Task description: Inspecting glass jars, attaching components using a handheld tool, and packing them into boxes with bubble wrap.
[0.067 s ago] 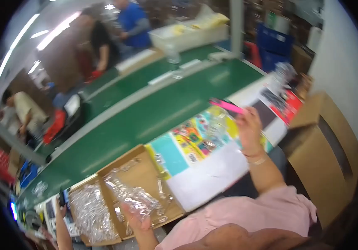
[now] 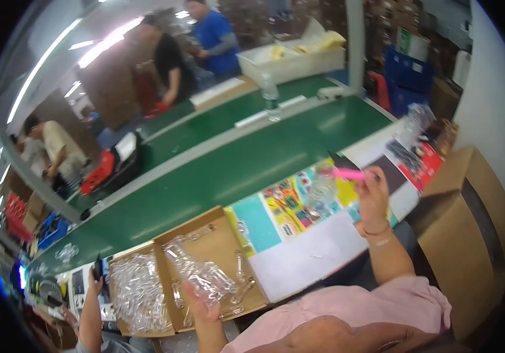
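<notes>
Little has shifted: right hand (image 2: 372, 200) still pinches a pink stick (image 2: 348, 174), left hand (image 2: 200, 306) grasps clear plastic pieces (image 2: 202, 276); keep both grips firm.

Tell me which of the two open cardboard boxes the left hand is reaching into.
The left hand is in the right-hand cardboard box, the one beside the colourful sheet, gripping clear plastic pieces. The other box lies further left, heaped with clear plastic.

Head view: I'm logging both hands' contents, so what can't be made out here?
- Right hand: the slim pink object is motion-blurred; its kind is unclear.
- Left hand: the clear plastic pieces merge in glare; no count possible.
- Shallow brown cardboard tray: its near edge is hidden behind the pink sleeve.
</notes>
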The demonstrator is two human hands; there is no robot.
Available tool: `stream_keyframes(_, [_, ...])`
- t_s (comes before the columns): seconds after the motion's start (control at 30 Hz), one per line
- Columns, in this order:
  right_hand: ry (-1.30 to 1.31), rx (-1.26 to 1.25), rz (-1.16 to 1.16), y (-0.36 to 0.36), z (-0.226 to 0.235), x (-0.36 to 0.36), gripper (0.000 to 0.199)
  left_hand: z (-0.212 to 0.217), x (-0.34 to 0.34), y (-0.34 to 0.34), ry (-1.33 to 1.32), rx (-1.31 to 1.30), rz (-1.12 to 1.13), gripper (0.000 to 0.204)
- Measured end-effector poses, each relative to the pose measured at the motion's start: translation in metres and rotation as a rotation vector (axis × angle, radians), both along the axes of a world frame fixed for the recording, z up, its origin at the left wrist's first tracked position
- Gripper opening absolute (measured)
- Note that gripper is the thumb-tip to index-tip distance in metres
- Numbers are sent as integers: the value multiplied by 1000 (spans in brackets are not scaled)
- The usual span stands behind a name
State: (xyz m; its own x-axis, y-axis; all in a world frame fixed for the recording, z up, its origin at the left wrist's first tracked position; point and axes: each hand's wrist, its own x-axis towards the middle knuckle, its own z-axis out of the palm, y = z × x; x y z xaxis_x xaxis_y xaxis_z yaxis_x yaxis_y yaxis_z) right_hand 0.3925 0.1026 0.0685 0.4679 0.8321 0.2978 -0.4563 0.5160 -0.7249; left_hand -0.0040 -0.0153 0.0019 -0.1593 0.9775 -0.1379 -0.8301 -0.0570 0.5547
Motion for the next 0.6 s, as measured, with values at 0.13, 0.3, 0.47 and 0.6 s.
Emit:
stream_keyframes(0.13, [-199, -10, -221, 5, -12, 41, 12, 5, -1, 14, 23, 70, -16, 59])
stream_keyframes(0.3, [-583, -41, -631, 12, -41, 109, 16, 13, 6, 21, 84, 66, 18, 59])
stream_keyframes(0.47, [-1103, -38, -796, 2, -42, 118, 12, 8, 3, 26, 103, 50, 5, 58])
stream_keyframes(0.6, [-1190, 66, -791, -2, -29, 102, 11, 3, 1, 28, 118, 46, -5, 58])
